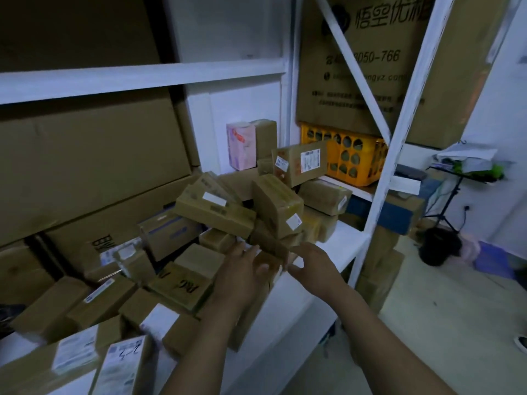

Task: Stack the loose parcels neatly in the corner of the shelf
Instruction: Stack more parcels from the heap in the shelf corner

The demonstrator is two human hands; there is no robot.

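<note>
Cardboard parcel [272,259] at front edge of shelf [343,238]: left hand [245,267] flat-fingered against it, right hand [312,262] loosely spread just beside; seemingly the pickup step, next needs both hands clasping it.

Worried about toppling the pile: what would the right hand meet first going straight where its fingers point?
Probably the small brown parcel just left of the right hand, at the foot of the leaning pile; depth is unclear.
</note>
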